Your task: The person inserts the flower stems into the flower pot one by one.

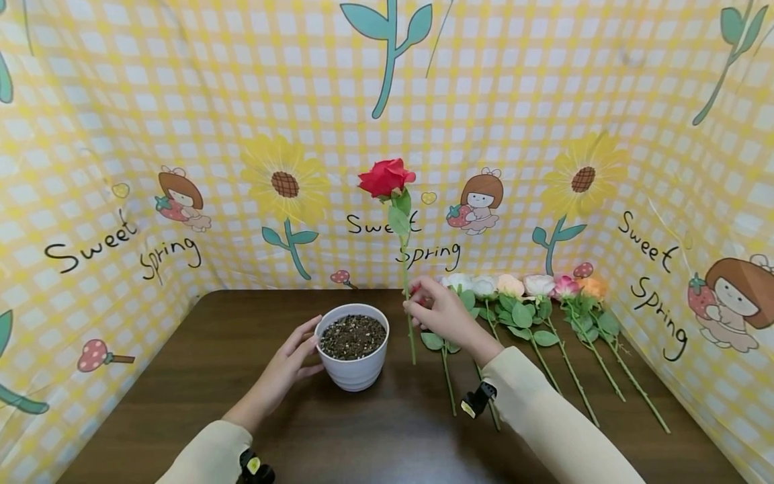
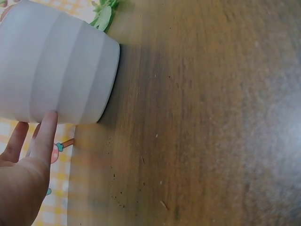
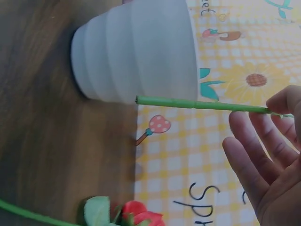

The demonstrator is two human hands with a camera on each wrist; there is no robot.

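A white ribbed flowerpot point(image 1: 353, 371) filled with dark speckled soil point(image 1: 353, 337) stands on the table. My left hand point(image 1: 289, 356) touches the pot's left side with extended fingers; the left wrist view shows its fingertips point(image 2: 50, 115) against the wall. To the right of the pot, my right hand point(image 1: 440, 312) pinches the green stem of a red rose point(image 1: 388, 179) between thumb and fingers. The rose is upright, bloom on top. In the right wrist view the stem's cut lower end point(image 3: 141, 100) appears beside the pot, in front of its wall.
On the right of the brown table point(image 1: 199, 376) lie several more stemmed flowers, among them a peach one point(image 1: 510, 286), a pink one point(image 1: 566, 288) and an orange one point(image 1: 594, 288). A yellow checked cloth point(image 1: 230, 101) hangs close behind and at both sides.
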